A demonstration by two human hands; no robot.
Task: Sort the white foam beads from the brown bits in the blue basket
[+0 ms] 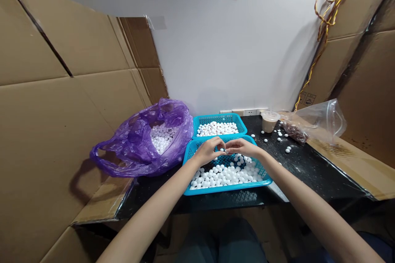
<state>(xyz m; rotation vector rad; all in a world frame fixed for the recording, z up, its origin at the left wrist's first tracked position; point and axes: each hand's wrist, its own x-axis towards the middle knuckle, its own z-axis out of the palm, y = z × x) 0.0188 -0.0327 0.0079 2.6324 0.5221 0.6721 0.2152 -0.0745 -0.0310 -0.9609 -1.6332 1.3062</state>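
My left hand (210, 150) and my right hand (242, 148) meet above the front blue basket (227, 190), fingertips almost touching. Both are closed in a pinch around a small white ball (222, 149), partly hidden by the fingers. Many loose white balls (226, 176) cover the bottom of this basket, mostly towards its front. Right behind it stands a second blue basket (242, 125), which holds smaller-looking white pieces (217, 128).
An open purple plastic bag (129, 144) of white pieces leans at the left. To the right are a lidded cup (270, 122), scattered white balls (288, 149) and a clear zip bag (324, 121) with brown contents. Cardboard walls (77, 111) flank the black table (317, 176).
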